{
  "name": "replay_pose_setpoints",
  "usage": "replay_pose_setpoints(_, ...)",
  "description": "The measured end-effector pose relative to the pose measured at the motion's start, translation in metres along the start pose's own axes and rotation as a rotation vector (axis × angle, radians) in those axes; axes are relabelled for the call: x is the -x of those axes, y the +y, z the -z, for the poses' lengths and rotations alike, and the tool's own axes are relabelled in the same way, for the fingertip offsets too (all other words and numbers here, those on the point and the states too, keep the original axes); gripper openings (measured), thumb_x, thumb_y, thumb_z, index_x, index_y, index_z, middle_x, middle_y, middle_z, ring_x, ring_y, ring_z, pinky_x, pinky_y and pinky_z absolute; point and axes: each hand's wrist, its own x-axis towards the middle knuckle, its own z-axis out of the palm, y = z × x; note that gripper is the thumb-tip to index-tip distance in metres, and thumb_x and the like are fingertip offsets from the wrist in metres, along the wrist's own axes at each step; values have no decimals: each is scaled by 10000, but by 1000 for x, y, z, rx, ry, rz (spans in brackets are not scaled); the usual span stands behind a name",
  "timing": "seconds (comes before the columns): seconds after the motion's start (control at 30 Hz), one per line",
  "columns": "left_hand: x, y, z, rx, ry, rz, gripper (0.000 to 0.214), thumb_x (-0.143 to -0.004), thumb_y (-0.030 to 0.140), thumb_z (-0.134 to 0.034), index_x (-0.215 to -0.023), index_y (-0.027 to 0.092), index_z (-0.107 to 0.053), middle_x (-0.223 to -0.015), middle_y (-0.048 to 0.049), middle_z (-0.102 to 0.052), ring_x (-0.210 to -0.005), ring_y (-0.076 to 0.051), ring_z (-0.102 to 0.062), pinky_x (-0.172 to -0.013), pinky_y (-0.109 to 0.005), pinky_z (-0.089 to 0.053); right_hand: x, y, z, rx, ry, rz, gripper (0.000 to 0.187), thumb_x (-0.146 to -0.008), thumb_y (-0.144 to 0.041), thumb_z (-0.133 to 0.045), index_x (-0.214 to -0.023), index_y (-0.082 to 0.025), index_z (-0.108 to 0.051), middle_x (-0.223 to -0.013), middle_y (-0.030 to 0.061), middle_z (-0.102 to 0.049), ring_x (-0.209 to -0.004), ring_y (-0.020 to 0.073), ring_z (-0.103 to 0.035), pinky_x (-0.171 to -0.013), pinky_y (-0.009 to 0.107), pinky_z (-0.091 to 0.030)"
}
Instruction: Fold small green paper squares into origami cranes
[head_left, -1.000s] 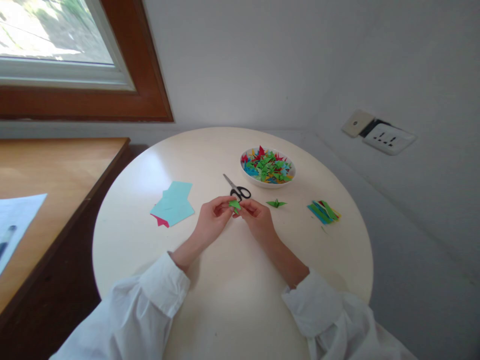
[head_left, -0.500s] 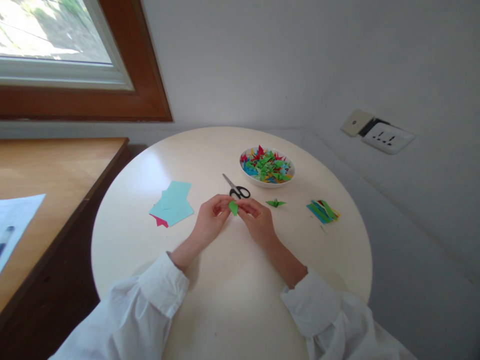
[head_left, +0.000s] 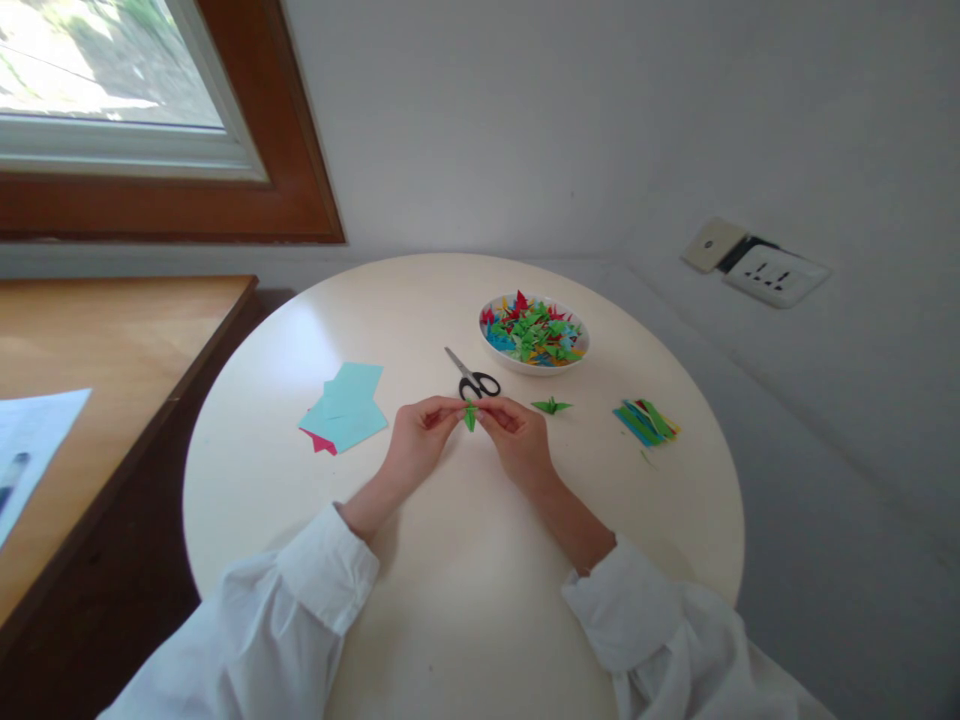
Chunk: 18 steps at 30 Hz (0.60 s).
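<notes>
A small piece of folded green paper (head_left: 470, 417) is pinched between both hands over the middle of the round table. My left hand (head_left: 421, 435) grips its left side with thumb and fingers closed. On the other side, my right hand (head_left: 517, 435) pinches it the same way. Fingertips cover part of the paper. Just beyond the hands lie scissors (head_left: 471, 376) with black handles, blades pointing away to the left. A finished green paper crane (head_left: 552, 406) rests on the table right of my right hand.
A white bowl (head_left: 534, 368) full of colourful paper cranes stands at the back. Light blue paper sheets (head_left: 349, 408) with a red piece beneath lie left. Coloured paper strips (head_left: 646, 424) are piled right. A wooden desk (head_left: 150, 310) stands left of the round table (head_left: 465, 600).
The green paper now shows a narrower, pointed shape between the fingertips, where a broader flat face showed before. My hands have drawn slightly apart; everything else stays put.
</notes>
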Motion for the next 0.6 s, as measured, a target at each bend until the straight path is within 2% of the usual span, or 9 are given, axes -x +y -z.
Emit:
replay_pose_setpoints(0.17,0,1,0,29,-10,45,131,-663,255,-653,-717,148,-707,-740,-66,-712,-674,-166,-623,-654,-265,-467,0,-5,-1,8,50,-34,86,-619,-234,-660,-684,-180,-672,-647,4,-676,-648,153,-628,-642,274,-509)
replay_pose_setpoints(0.4,1,9,-1,165,15,124,155,-609,247,-710,-699,137,-648,-659,-22,-656,-612,-121,-577,-602,-229,-427,0,-5,-1,22,69,-24,99,-612,-252,-670,-663,-170,-646,-667,19,-684,-633,150,-623,-632,282,-504)
replay_pose_setpoints(0.6,3,11,-2,218,-5,133,178,-623,248,-701,-737,149,-604,-581,25,-594,-546,-91,-524,-541,-205,-379,0,-5,-3,-93,65,-33,152,-586,-232,-703,-674,-183,-589,-635,-20,-628,-603,118,-591,-603,249,-490)
